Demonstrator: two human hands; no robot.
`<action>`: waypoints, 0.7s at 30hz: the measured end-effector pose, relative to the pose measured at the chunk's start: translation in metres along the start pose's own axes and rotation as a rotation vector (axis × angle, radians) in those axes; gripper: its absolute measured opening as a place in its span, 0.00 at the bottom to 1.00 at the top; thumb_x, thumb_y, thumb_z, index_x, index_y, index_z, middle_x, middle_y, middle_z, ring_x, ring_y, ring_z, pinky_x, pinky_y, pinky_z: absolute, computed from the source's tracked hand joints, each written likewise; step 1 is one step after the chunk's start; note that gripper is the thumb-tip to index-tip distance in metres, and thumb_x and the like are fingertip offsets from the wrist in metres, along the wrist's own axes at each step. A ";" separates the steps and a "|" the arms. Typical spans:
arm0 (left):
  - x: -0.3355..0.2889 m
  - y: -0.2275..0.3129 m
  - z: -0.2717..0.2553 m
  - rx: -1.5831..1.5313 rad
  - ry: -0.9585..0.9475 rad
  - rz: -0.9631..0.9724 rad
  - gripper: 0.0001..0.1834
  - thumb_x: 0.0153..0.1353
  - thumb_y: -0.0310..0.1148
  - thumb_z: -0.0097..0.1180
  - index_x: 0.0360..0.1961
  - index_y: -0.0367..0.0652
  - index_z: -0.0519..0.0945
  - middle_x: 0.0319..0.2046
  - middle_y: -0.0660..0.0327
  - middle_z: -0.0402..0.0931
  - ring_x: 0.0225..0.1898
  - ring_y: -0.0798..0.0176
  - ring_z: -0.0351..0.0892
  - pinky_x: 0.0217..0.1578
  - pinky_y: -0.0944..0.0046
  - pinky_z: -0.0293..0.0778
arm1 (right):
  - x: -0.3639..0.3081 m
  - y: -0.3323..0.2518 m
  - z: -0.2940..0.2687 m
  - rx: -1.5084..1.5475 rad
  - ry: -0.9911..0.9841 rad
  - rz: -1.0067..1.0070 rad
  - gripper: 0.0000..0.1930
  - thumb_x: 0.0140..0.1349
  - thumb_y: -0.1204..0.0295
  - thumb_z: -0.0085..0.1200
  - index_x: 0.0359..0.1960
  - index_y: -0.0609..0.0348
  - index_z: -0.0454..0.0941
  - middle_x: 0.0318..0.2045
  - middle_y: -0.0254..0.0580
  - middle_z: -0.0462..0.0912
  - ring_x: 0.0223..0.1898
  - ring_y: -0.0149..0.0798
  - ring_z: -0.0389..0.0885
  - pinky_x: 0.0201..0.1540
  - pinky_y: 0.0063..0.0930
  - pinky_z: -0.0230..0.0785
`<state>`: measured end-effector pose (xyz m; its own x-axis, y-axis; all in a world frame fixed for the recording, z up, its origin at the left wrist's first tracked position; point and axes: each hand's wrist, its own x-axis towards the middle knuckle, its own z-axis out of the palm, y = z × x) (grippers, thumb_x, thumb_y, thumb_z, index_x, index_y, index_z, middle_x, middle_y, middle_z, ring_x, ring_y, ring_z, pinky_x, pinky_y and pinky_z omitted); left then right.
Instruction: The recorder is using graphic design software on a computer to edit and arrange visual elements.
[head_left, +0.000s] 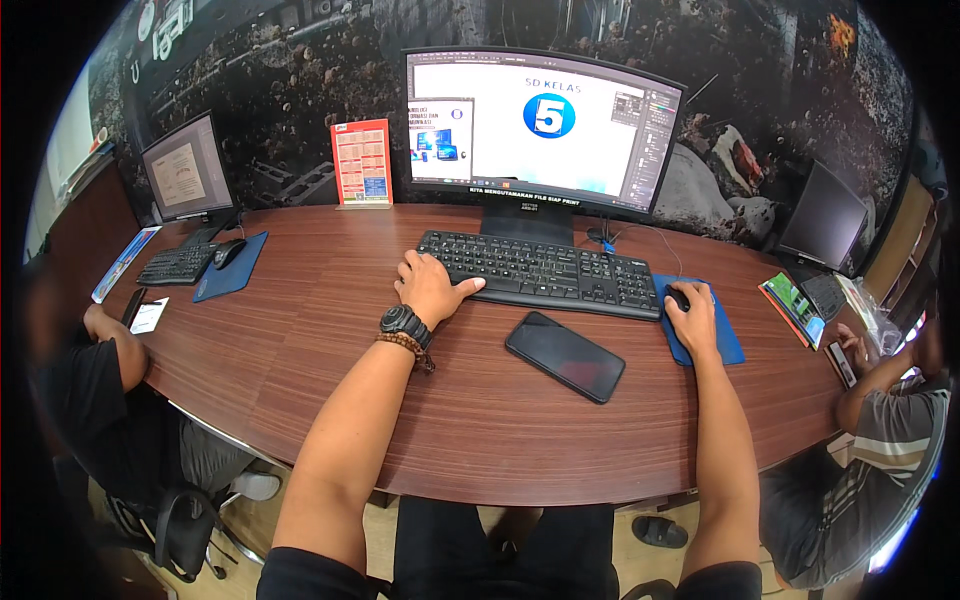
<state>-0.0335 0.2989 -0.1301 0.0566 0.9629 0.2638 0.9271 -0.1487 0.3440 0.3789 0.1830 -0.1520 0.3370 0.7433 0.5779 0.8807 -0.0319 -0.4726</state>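
Observation:
My left hand point(432, 286) rests on the left end of a black keyboard point(540, 268), thumb stretched out along its front edge and fingers over the keys. A dark watch and a beaded bracelet circle that wrist. Over to the right, my right hand point(694, 318) is curled over a black computer mouse point(678, 298), which sits on a blue mouse pad point(727, 335). Between my forearms a black smartphone point(566, 356) lies face up with its screen dark. Behind the keyboard stands a wide monitor point(545, 130) showing a design program with a blue circle on a white page.
A red-and-white calendar stand point(362, 165) is left of the monitor. Another monitor point(185, 172), keyboard and mouse occupy the desk's left end. At right are a dark monitor point(825, 215) and colourful booklets point(793, 308). One person sits at each side; the right one holds a phone.

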 end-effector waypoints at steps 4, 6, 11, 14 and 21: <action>0.000 -0.001 0.001 -0.003 0.000 0.001 0.56 0.51 0.68 0.64 0.55 0.16 0.68 0.57 0.39 0.63 0.59 0.38 0.65 0.57 0.39 0.67 | 0.000 0.001 0.001 -0.007 0.009 -0.016 0.18 0.57 0.64 0.59 0.47 0.58 0.83 0.51 0.55 0.76 0.54 0.57 0.75 0.58 0.45 0.68; 0.001 -0.001 0.001 0.003 0.005 0.000 0.56 0.51 0.68 0.63 0.55 0.16 0.68 0.56 0.39 0.63 0.58 0.38 0.65 0.57 0.39 0.67 | 0.000 0.000 0.001 -0.012 0.017 -0.027 0.17 0.57 0.64 0.59 0.47 0.58 0.83 0.50 0.56 0.76 0.53 0.57 0.75 0.57 0.45 0.69; 0.000 0.000 0.000 0.009 -0.005 -0.003 0.56 0.51 0.68 0.63 0.55 0.16 0.68 0.56 0.39 0.63 0.58 0.39 0.65 0.57 0.40 0.67 | -0.001 0.000 0.000 -0.001 0.021 -0.029 0.17 0.57 0.65 0.60 0.46 0.58 0.83 0.50 0.55 0.76 0.53 0.57 0.76 0.57 0.44 0.69; 0.000 -0.001 0.001 0.011 0.003 -0.003 0.56 0.51 0.68 0.63 0.55 0.16 0.68 0.56 0.39 0.63 0.58 0.39 0.65 0.57 0.40 0.67 | -0.001 -0.004 -0.001 0.007 0.015 -0.013 0.16 0.57 0.65 0.60 0.45 0.59 0.84 0.50 0.54 0.76 0.53 0.56 0.76 0.57 0.44 0.69; 0.000 0.000 0.002 0.001 -0.002 -0.007 0.56 0.52 0.67 0.64 0.55 0.16 0.68 0.57 0.39 0.63 0.59 0.38 0.64 0.57 0.39 0.67 | -0.002 -0.018 -0.003 -0.058 -0.006 0.084 0.23 0.57 0.58 0.61 0.53 0.54 0.80 0.55 0.52 0.73 0.56 0.55 0.75 0.57 0.45 0.69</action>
<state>-0.0333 0.2996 -0.1317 0.0507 0.9644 0.2596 0.9277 -0.1417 0.3453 0.3630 0.1804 -0.1428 0.4088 0.7401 0.5340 0.8672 -0.1327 -0.4800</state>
